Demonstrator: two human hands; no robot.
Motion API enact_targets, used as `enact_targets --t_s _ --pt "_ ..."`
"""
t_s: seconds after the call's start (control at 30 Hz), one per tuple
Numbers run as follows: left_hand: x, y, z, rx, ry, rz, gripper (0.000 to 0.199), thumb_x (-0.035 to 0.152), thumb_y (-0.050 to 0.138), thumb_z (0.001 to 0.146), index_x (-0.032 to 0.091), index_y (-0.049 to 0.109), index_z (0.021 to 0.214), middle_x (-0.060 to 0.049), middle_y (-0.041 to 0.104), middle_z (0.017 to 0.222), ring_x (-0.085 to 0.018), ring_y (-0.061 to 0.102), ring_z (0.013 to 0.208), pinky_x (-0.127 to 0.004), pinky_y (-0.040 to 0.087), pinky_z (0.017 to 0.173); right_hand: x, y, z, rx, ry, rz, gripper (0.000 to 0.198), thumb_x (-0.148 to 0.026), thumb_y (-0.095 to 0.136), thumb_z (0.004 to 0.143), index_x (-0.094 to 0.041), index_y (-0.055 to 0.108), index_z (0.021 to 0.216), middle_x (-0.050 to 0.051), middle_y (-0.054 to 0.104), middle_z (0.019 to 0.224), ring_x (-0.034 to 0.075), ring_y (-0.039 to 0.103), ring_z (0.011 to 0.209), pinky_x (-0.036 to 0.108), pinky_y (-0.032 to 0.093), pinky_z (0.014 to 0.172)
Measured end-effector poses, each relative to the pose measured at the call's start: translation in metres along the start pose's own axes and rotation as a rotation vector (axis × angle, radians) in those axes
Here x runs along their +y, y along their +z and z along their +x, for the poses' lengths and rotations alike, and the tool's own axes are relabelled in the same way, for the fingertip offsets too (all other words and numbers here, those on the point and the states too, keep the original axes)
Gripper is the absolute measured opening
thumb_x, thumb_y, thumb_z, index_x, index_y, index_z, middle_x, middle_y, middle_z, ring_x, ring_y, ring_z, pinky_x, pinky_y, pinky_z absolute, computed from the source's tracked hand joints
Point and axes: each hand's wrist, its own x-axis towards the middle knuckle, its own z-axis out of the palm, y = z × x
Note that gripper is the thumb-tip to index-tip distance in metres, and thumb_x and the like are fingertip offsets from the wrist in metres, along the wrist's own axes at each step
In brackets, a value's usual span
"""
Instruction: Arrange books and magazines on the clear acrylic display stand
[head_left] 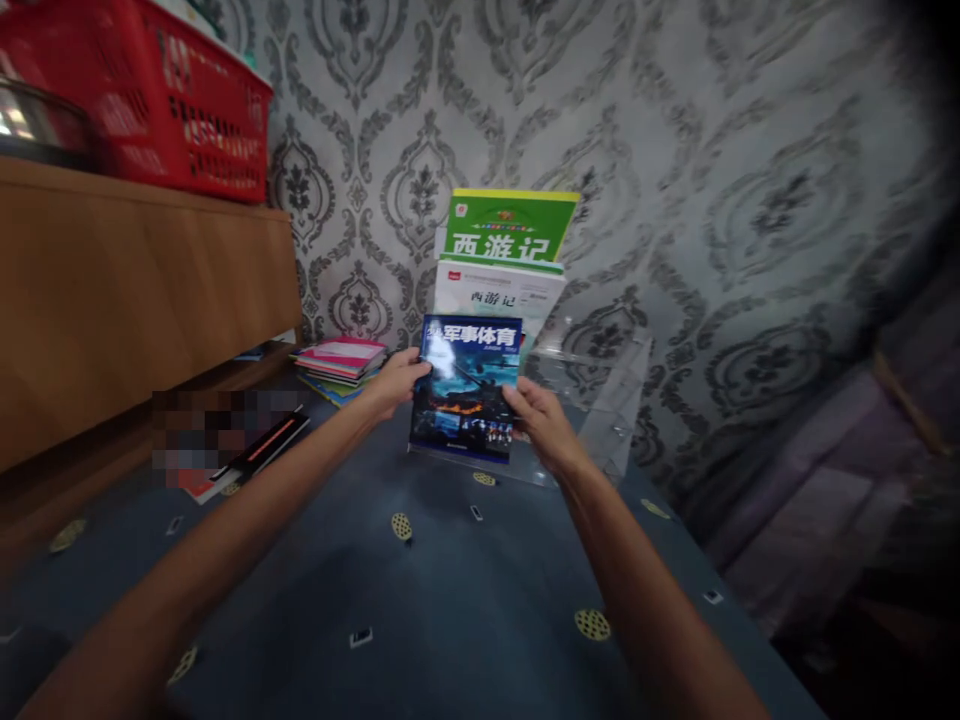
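Observation:
A dark blue book (469, 400) with white Chinese lettering and a tank scene on its cover is upright between my hands. My left hand (399, 380) grips its left edge, and my right hand (541, 415) holds the right edge with the thumb on the cover. Directly behind it stands a white book (495, 285), and behind that rises a taller green book (517, 222) with a yellow top edge. These books are at the left part of a clear plastic book rack (592, 390). Whether the blue book's bottom rests on the rack, I cannot tell.
A pile of books (341, 360) with a pink top one lies left of the rack. Nearer, a dark book (270, 440) lies by a wooden cabinet (150, 300). A red plastic basket (202, 130) sits on the cabinet. Patterned wallpaper (420, 190) covers the wall behind.

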Motion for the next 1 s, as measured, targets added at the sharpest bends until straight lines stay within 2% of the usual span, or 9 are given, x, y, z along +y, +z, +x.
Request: enact_targets --t_s 0.1,0.23,0.4,0.57,0.67,0.8,0.9,1.0 --pt "0.01 0.0 0.006 -0.019 0.016 0.084 0.018 0.017 0.063 0.08 0.02 0.066 0.097 -0.003 0.072 0.093 -0.018 0.067 0.086 -0.028 0.054 0.073 -0.006 -0.007 0.012 0.008 -0.076 -0.125 0.046 -0.068 0.064 0.081 -0.022 0.059 0.081 -0.005 0.047 0.063 0.011 0.04 0.051 0.023 0.032 0.046" --pt "0.024 0.001 0.019 -0.05 0.111 0.273 0.027 0.015 0.056 0.083 0.017 0.062 0.109 -0.005 0.07 0.099 -0.019 0.066 0.091 -0.031 0.055 0.077 -0.013 -0.016 0.031 0.061 -0.22 -0.332 0.045 -0.065 0.054 0.087 -0.022 0.064 0.089 -0.001 0.054 0.07 0.016 0.049 0.063 0.027 0.04 0.057" --pt "0.031 0.0 0.036 -0.019 0.344 0.475 0.036 0.016 0.052 0.087 0.017 0.06 0.121 -0.006 0.067 0.095 -0.02 0.065 0.086 -0.034 0.058 0.075 -0.013 -0.024 0.045 0.136 -0.328 -0.456 0.044 -0.06 0.046 0.093 -0.021 0.066 0.099 0.003 0.062 0.082 0.019 0.055 0.073 0.029 0.047 0.063" --pt "0.028 -0.002 0.04 0.03 0.473 0.592 0.037 0.018 0.052 0.087 0.02 0.061 0.123 -0.004 0.064 0.093 -0.018 0.063 0.083 -0.033 0.059 0.073 -0.007 -0.027 0.045 0.163 -0.313 -0.513 0.045 -0.059 0.043 0.096 -0.022 0.066 0.104 0.003 0.064 0.086 0.019 0.057 0.074 0.03 0.052 0.066" --pt "0.024 -0.004 0.039 0.049 0.512 0.664 0.033 0.018 0.053 0.086 0.018 0.063 0.117 -0.004 0.064 0.093 -0.019 0.063 0.085 -0.037 0.06 0.081 0.001 -0.027 0.043 0.156 -0.282 -0.491 0.045 -0.059 0.044 0.096 -0.022 0.067 0.106 0.004 0.066 0.093 0.02 0.06 0.08 0.033 0.057 0.068" --pt "0.016 -0.005 0.038 0.047 0.54 0.742 0.024 0.018 0.054 0.086 0.019 0.064 0.108 -0.003 0.064 0.087 -0.021 0.065 0.086 -0.042 0.057 0.088 0.012 -0.026 0.039 0.163 -0.251 -0.47 0.041 -0.058 0.046 0.094 -0.022 0.066 0.098 0.007 0.063 0.102 0.022 0.061 0.086 0.036 0.061 0.069" --pt "0.007 -0.004 0.036 0.072 0.545 0.796 0.024 0.016 0.055 0.086 0.02 0.06 0.109 -0.003 0.063 0.086 -0.021 0.065 0.085 -0.042 0.056 0.089 0.017 -0.024 0.036 0.165 -0.251 -0.487 0.034 -0.053 0.046 0.094 -0.022 0.061 0.092 0.007 0.061 0.095 0.022 0.06 0.083 0.036 0.06 0.066" --pt "-0.002 -0.003 0.034 0.132 0.543 0.859 0.027 0.014 0.054 0.086 0.018 0.054 0.113 -0.004 0.064 0.09 -0.021 0.065 0.085 -0.04 0.055 0.086 0.019 -0.021 0.034 0.206 -0.262 -0.526 0.024 -0.044 0.046 0.093 -0.023 0.055 0.1 0.004 0.061 0.085 0.021 0.06 0.074 0.036 0.058 0.067"
